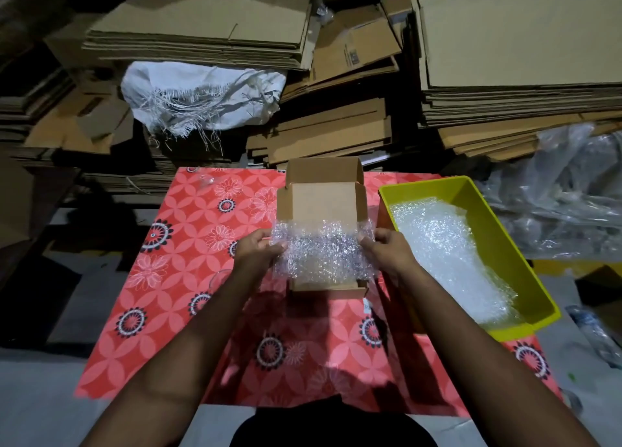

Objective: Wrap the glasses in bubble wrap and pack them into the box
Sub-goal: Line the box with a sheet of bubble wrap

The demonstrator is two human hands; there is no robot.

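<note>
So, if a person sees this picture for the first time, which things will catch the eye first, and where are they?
First comes the sheet of bubble wrap, stretched between the left hand and the right hand just above the open cardboard box at the centre. Next is the bright red flowered cloth under the box. Then the yellow tub at the right, holding more bubble wrap.

Dim overall, with the corners and left side nearly black. Brightest on the red flowered cloth of the worktop (175, 278) and on the yellow plastic tub (498, 231), lit from above. White glare on the clear bubble wrap sheets (444, 244). Wide-angle bending at edges; slight softness everywhere.
</note>
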